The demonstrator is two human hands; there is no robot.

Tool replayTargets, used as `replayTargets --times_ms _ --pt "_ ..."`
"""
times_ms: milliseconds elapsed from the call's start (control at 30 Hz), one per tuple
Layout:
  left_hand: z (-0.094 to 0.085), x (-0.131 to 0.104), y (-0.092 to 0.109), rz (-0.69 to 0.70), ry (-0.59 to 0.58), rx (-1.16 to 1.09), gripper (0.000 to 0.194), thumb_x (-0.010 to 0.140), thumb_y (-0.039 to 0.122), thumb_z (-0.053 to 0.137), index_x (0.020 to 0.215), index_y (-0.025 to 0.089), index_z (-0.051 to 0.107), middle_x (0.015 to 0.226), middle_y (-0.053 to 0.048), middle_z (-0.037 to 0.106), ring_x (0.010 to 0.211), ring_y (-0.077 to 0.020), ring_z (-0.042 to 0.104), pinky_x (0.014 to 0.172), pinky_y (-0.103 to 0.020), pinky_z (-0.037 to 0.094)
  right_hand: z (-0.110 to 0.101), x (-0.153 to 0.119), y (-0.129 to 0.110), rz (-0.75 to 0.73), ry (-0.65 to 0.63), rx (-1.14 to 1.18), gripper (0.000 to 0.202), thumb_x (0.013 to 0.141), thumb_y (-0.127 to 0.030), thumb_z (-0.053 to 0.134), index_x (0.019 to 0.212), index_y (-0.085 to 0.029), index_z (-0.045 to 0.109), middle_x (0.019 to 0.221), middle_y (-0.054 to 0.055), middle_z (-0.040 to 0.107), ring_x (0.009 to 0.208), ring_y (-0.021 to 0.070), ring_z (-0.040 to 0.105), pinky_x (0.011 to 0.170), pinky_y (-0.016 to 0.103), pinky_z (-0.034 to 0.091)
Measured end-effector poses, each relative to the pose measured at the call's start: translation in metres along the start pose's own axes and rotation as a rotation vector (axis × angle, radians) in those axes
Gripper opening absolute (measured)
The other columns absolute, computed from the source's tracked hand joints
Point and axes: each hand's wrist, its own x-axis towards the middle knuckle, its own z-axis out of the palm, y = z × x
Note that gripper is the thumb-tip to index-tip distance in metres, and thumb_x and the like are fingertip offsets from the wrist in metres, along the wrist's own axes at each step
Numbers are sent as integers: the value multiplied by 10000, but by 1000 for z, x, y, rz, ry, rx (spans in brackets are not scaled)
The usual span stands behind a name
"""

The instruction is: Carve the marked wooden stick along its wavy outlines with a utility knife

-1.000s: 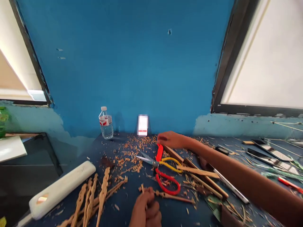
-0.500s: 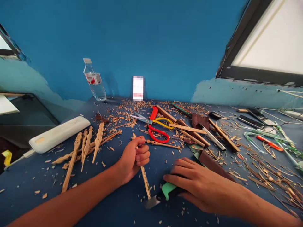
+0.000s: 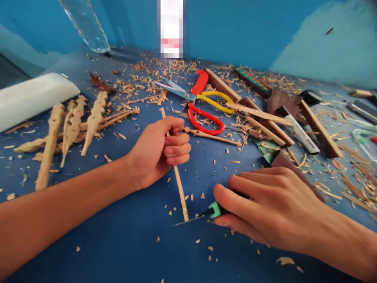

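My left hand (image 3: pixel 165 153) is closed round a thin wooden stick (image 3: pixel 179 188), which slants down towards me with its top end poking out above the fist. In my right hand (image 3: pixel 256 204) is a knife (image 3: pixel 216 210) with a green and black handle, gripped from above. Its thin blade lies across the lower tip of the stick, seen nearly edge-on and seeming to touch it. Small wood chips are scattered round that tip on the blue tabletop (image 3: pixel 118 243).
Scissors (image 3: pixel 191 96) with red and yellow handles lie beyond my hands. Carved wooden pieces (image 3: pixel 94 118) and a white power strip-like block (image 3: pixel 35 98) are at left. Wood strips (image 3: pixel 265 122), a marker-like white stick (image 3: pixel 302 133) and shavings spread right. A bottle (image 3: pixel 88 27) stands behind.
The view has tipped down and come closer to the table. The knife blade has turned from showing its flat side to nearly edge-on at the stick's tip. Both grips stay closed.
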Motion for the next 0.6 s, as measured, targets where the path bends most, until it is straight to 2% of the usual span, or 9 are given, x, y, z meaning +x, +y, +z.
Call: replayTargets --times_ms 300,500,600 --pt "2 1 -2 31 -27 104 405 995 114 336 602 203 379 534 101 87 395 -57 102 329 -156 181 10 0 -1 -3 88 -198 282 1082 -503 408 989 -251 494 592 -67 408 468 156 374 505 324 194" --pt "0 6 -4 45 -32 78 374 971 125 354 636 288 380 511 113 94 345 -86 110 296 -185 169 10 -2 -2 0 96 -219 245 1077 -470 444 992 -249 506 599 -65 403 473 151 364 503 320 202" --pt "1 6 -5 50 -32 67 371 964 116 367 636 292 370 509 112 104 330 -84 127 290 -181 173 9 -3 -4 -4 107 -244 224 1076 -442 466 983 -244 516 594 -66 386 477 141 345 510 310 210"
